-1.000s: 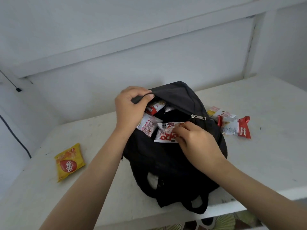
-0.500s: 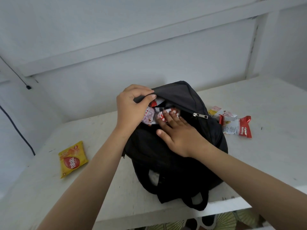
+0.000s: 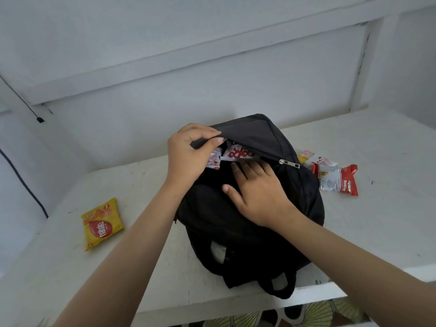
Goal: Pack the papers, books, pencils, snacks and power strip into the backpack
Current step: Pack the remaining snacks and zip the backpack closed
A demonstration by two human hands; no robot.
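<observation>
The left hand (image 3: 188,154) has thumb and fingers pinched shut on the edge of the black fabric flap (image 3: 250,135) of the backpack, lifting it off the opening. The right hand (image 3: 257,192) lies flat with fingers spread and open on the front panel just below that opening, gripping nothing; its fingertips (image 3: 236,166) touch the lower edge of a white snack packet with red lettering (image 3: 238,153) that sits in the mouth of the bag. Beside that packet, under the left hand, a second small white and red packet (image 3: 213,160) shows in the same opening. The black fabric backpack (image 3: 236,232) lies on a white painted table (image 3: 377,220), its straps hanging toward the near edge, and a silver metal zipper pull (image 3: 289,162) rests at the right end of the opening. Left of the bag, well apart, lies a yellow wafer packet with a red oval logo (image 3: 102,224). Just beside the bag on the right lies a small heap of red and white snack packets (image 3: 335,175).
</observation>
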